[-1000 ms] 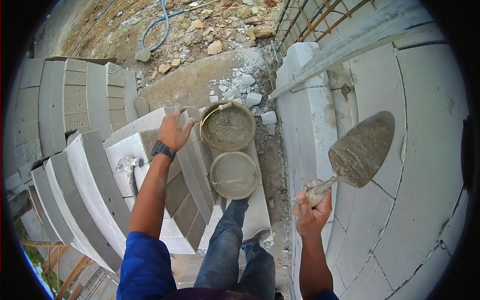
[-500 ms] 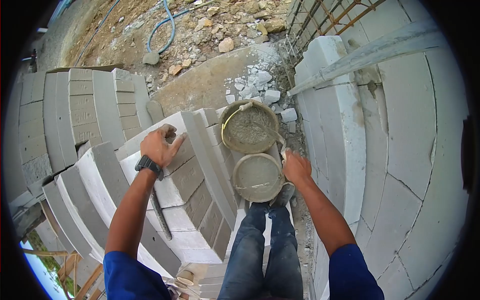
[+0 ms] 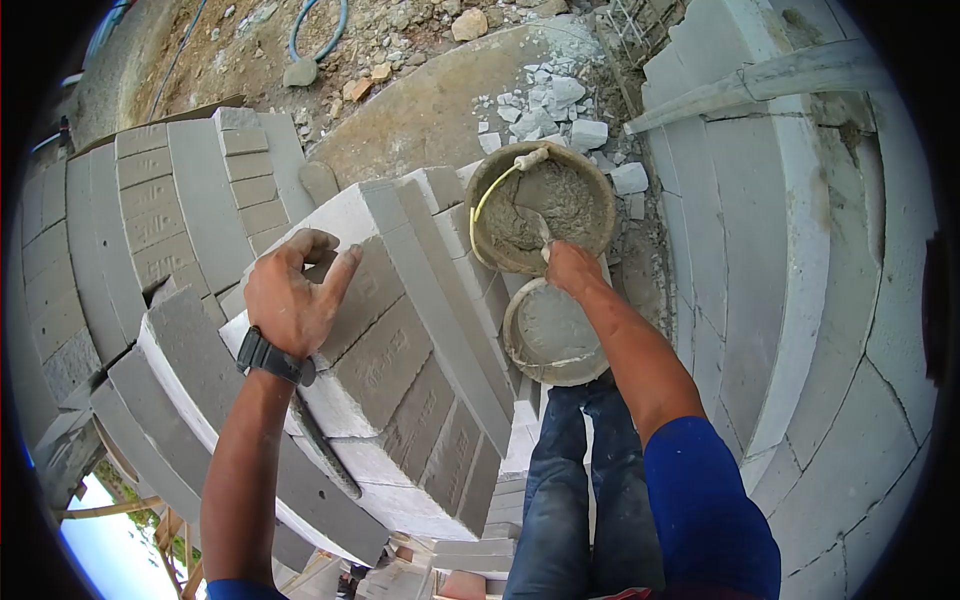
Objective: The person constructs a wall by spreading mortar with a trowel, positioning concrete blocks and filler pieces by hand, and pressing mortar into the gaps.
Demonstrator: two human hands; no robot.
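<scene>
My right hand (image 3: 572,268) is closed round the handle of a trowel (image 3: 530,217), whose blade is sunk in the grey mortar of the upper bucket (image 3: 606,232). That bucket has a yellow wire handle with a pale grip. Just below it stands a second bucket (image 3: 515,345) holding smoother grey stuff. My left hand (image 3: 295,290), with a black watch on the wrist, rests on the corner of the stacked pale blocks (image 3: 375,330). Its fingers are apart and bent, and nothing shows in them. Beneath my left wrist a dark tool handle (image 3: 325,450) leans against the blocks.
More block stacks (image 3: 150,200) stand at the left. A block wall (image 3: 840,300) runs along the right, with a pale pole (image 3: 760,85) slanting across its top. White rubble (image 3: 550,100) lies beyond the buckets, and a blue hose (image 3: 318,45) curls on stony ground.
My right hand has brought the mortar-laden trowel from over the wall down into the upper bucket. The view has shifted, and my left hand remains at the blocks.
</scene>
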